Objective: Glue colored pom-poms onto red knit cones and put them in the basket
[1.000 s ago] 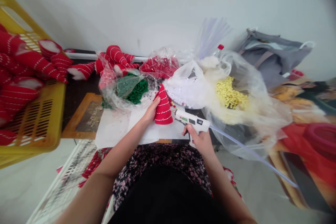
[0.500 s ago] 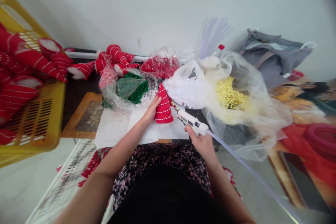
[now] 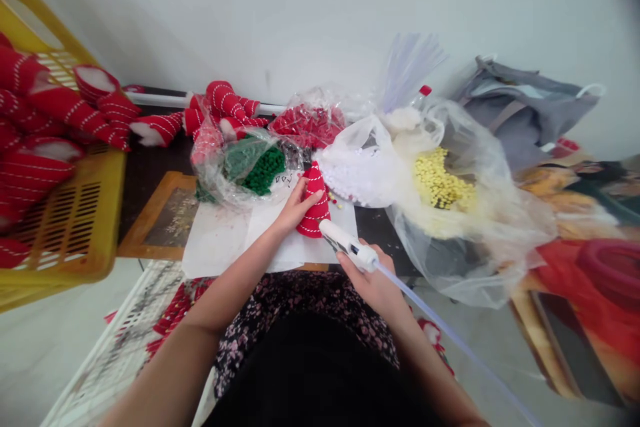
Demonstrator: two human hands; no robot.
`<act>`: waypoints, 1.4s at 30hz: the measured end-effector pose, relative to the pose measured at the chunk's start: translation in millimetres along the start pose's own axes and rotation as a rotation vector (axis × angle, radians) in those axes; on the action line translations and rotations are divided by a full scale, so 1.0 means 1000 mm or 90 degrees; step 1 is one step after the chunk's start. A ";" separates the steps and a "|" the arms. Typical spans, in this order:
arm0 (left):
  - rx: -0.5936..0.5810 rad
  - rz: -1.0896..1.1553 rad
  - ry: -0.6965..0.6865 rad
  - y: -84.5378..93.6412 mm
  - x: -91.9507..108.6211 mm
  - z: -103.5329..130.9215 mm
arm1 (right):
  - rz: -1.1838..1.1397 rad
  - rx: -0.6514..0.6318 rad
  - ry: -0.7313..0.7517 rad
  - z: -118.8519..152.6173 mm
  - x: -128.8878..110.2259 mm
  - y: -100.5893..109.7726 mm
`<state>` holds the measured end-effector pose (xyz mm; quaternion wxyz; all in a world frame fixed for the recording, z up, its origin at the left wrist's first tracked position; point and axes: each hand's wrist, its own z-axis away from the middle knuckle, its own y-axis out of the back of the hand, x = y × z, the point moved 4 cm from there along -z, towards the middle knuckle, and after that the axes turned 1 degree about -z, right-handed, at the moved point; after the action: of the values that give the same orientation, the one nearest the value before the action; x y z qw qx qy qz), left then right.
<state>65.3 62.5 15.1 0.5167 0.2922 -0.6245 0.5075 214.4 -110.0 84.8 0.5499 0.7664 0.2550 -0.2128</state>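
A small red fabric cone with white stitched stripes (image 3: 314, 219) stands on white paper (image 3: 215, 240), its tip pointing away from me. My left hand (image 3: 295, 208) grips it from the left, thumb laid across its front. In my right hand (image 3: 373, 280) is a white hot glue gun (image 3: 350, 245), its front end at the cone's lower right edge; the nozzle tip is hard to make out. A long translucent glue stick (image 3: 440, 323) trails from the gun's back. Small red and yellow pieces (image 3: 336, 200) lie just right of the cone.
Plastic bags of green pompoms (image 3: 265, 170), red pieces (image 3: 307, 125), white pieces (image 3: 357, 170) and yellow pieces (image 3: 443, 180) line the table. A yellow basket (image 3: 107, 240) with striped red cones stands left. More glue sticks (image 3: 407, 67) and a grey bag (image 3: 530, 107) are behind.
The glue gun has moved left and nearer, from beside the cone to its lower right edge. My left thumb has come across the cone's front.
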 end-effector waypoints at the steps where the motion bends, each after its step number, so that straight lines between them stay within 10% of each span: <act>1: 0.000 -0.002 -0.002 0.000 0.000 0.000 | 0.005 0.001 0.001 0.000 0.001 -0.001; 42: 0.018 0.071 0.039 -0.002 -0.002 -0.001 | -0.092 0.071 -0.127 -0.006 0.027 -0.014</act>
<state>67.8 62.6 13.3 0.5023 0.2485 -0.6167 0.5528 227.2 -96.5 59.5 0.5122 0.7507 0.2412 -0.3404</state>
